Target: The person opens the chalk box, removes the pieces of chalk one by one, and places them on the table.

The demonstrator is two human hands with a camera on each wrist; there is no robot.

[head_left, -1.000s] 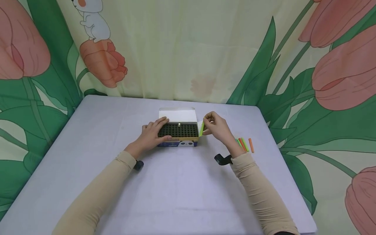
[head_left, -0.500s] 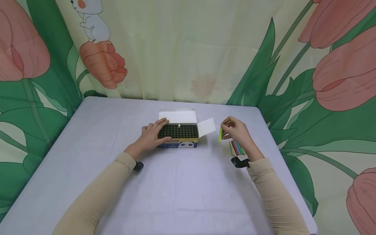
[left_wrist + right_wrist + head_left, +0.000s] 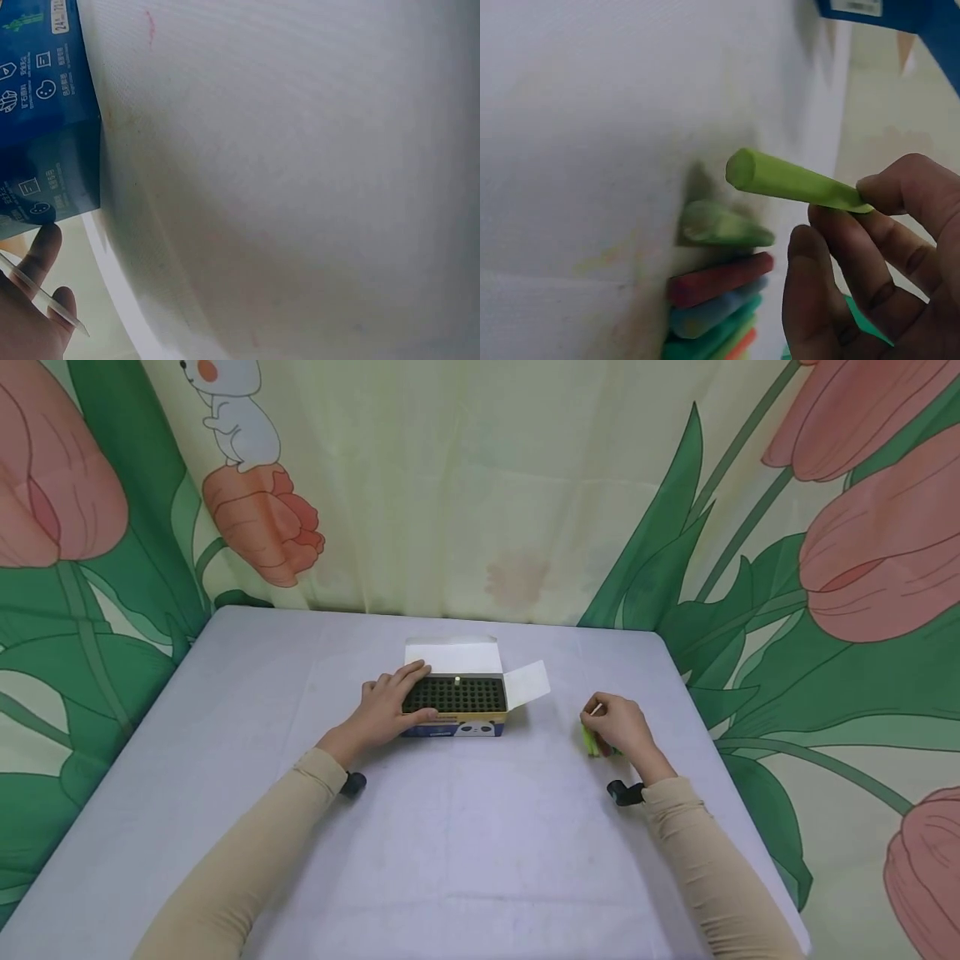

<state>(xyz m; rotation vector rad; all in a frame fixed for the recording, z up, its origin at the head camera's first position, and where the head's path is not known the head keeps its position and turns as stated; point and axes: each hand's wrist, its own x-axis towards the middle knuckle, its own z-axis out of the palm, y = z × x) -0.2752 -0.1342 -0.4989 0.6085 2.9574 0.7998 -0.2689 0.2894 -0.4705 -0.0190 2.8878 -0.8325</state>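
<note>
In the head view, the left hand (image 3: 382, 702) holds the left end of a chalk box (image 3: 480, 727), thumb at the front and fingers towards the back. The box's black holder (image 3: 468, 695), full of holes, carries one short white chalk stick (image 3: 457, 680). The left wrist view shows fingers at the blue box (image 3: 45, 90) and a thin pale pointed stick (image 3: 52, 304) across them; how it is held is unclear. The right hand (image 3: 621, 725) pinches a yellow-green chalk stick (image 3: 795, 182) by one end, just above a row of chalk sticks (image 3: 720, 279).
The box's white lid (image 3: 453, 656) stands raised behind it, and a white side flap (image 3: 527, 683) sticks out to its right. Everything rests on a white-covered table (image 3: 480, 852). A flower-printed curtain (image 3: 450, 485) hangs behind the table's far edge.
The right hand has carried the yellow-green chalk from beside the box to the right and down to the chalk row. The box's right flap has come into view. The left hand stays put.
</note>
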